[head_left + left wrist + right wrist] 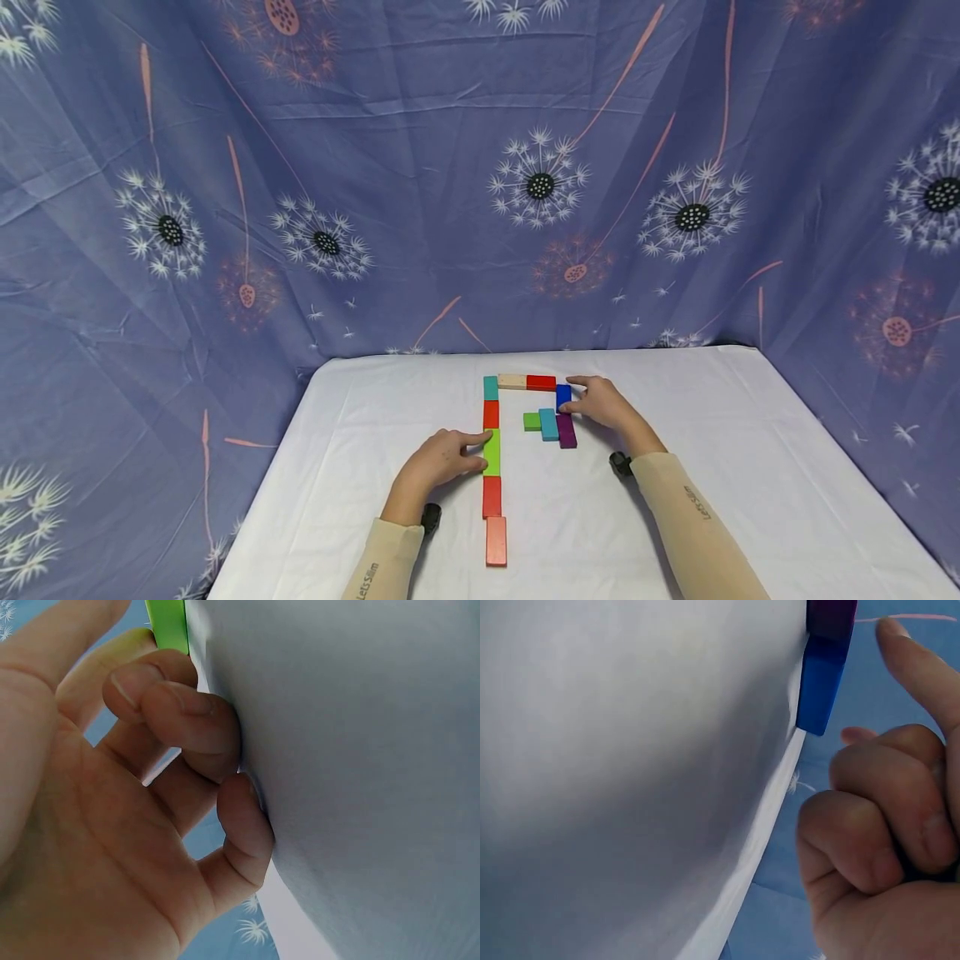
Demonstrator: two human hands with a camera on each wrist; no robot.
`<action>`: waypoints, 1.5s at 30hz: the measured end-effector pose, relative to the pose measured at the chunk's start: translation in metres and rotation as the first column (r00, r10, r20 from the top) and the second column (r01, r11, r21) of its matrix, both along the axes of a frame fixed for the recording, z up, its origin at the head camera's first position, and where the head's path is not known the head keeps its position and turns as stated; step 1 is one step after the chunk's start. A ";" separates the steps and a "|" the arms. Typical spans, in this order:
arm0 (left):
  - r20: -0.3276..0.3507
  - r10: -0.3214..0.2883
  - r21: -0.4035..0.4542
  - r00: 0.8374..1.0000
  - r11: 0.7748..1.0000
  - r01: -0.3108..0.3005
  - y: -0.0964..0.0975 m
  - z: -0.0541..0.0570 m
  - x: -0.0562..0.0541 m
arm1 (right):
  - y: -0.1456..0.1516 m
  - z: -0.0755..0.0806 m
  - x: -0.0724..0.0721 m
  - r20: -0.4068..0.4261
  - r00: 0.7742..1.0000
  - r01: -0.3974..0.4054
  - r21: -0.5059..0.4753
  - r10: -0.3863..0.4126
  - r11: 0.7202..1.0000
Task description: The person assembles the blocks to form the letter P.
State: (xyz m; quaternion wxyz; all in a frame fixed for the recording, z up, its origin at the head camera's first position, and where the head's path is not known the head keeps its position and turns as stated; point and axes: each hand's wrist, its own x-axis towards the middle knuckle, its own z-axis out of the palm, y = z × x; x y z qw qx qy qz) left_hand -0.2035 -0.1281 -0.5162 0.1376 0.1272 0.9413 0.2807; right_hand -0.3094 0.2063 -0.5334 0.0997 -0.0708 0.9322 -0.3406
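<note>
My left hand (444,457) touches the left side of a lime green block (492,452) with index finger and thumb, which are spread apart. In the left wrist view its other fingers curl against the cloth, below the end of the green block (169,626). At the right, my right hand (602,402) has its index finger and thumb spread about a dark blue block (563,397). From the right wrist, a gap shows between the thumb and the blue block (823,686); the other fingers are curled. A purple block (567,432) stands just below the blue one.
The green block belongs to a column with a teal block (491,388), red blocks (491,414) and a salmon block (497,542). A wooden block (512,382) and red block (541,382) run across the top. Light blue (549,425) and small green (532,422) blocks lie inside.
</note>
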 end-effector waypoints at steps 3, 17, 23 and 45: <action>-0.001 -0.001 -0.003 1.000 1.000 0.001 -0.001 0.000 0.000 | -0.004 0.003 0.004 0.000 1.000 0.020 -0.041 -0.020 0.999; -0.008 -0.014 -0.012 1.000 1.000 0.014 -0.003 0.000 -0.001 | -0.033 0.003 0.029 -0.019 0.999 -0.048 -0.119 0.046 0.992; -0.012 -0.019 -0.019 1.000 1.000 0.019 -0.004 0.000 -0.001 | -0.043 0.002 0.034 -0.017 0.999 -0.048 -0.121 0.046 0.991; 0.001 -0.015 -0.023 1.000 1.000 0.015 -0.001 -0.001 -0.001 | -0.060 0.001 0.043 -0.086 0.994 -0.060 0.084 0.067 0.995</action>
